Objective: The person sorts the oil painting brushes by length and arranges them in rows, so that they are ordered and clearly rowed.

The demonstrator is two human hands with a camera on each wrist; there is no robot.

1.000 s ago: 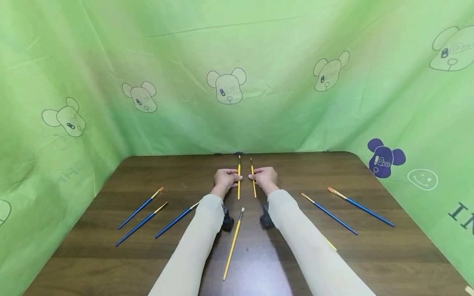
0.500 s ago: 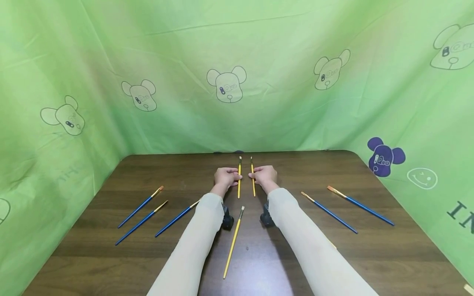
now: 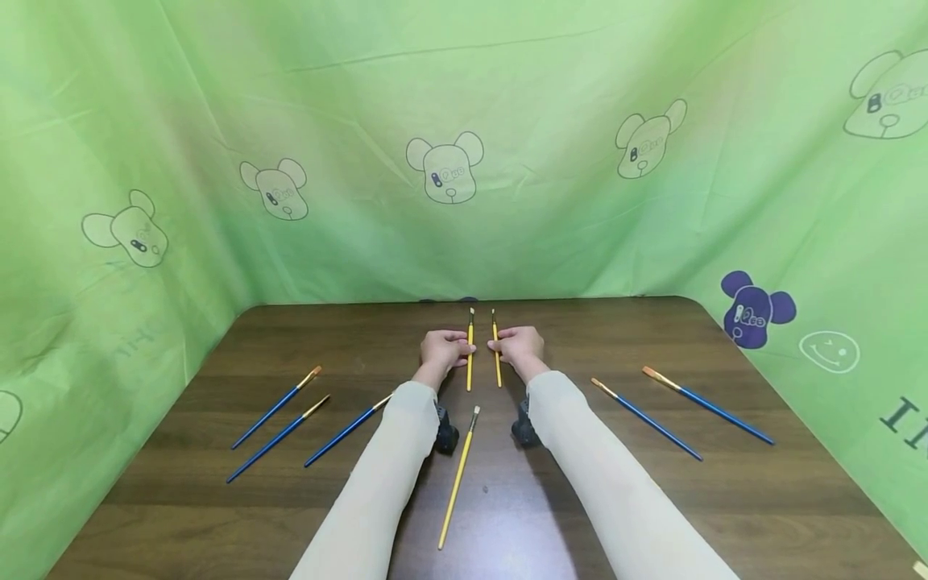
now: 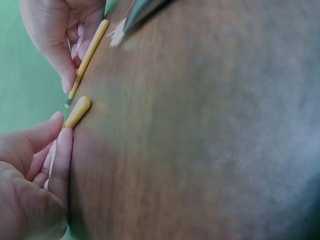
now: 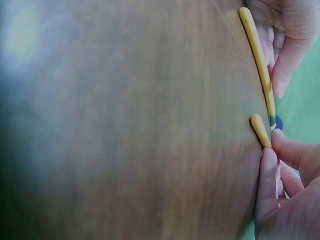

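Near the table's far edge, my left hand (image 3: 444, 350) pinches a yellow-handled paintbrush (image 3: 470, 372) between thumb and fingers. My right hand (image 3: 520, 346) pinches a thinner yellow paintbrush (image 3: 499, 372) just to the right, with a small gap between the two. Both brushes lie nearly parallel, bristles pointing away from me. In the left wrist view, the rounded handle end of the left brush (image 4: 79, 111) sticks out past my fingertips. The right wrist view likewise has the right brush's handle end (image 5: 259, 129) showing. A third yellow paintbrush (image 3: 457, 487) lies closer to me, between my forearms.
Several blue-handled brushes lie on the brown table (image 3: 348, 532): a slanted group on the left, including one blue brush (image 3: 279, 439) and one partly behind my left sleeve, and a pair with a wide blue brush (image 3: 714, 408) on the right. Green printed cloth (image 3: 362, 242) hangs around the table.
The left brush has shifted very slightly to the right at its bristle end. A yellow sliver beside my right sleeve has become almost fully covered. Both hands keep their grip in nearly the same place.
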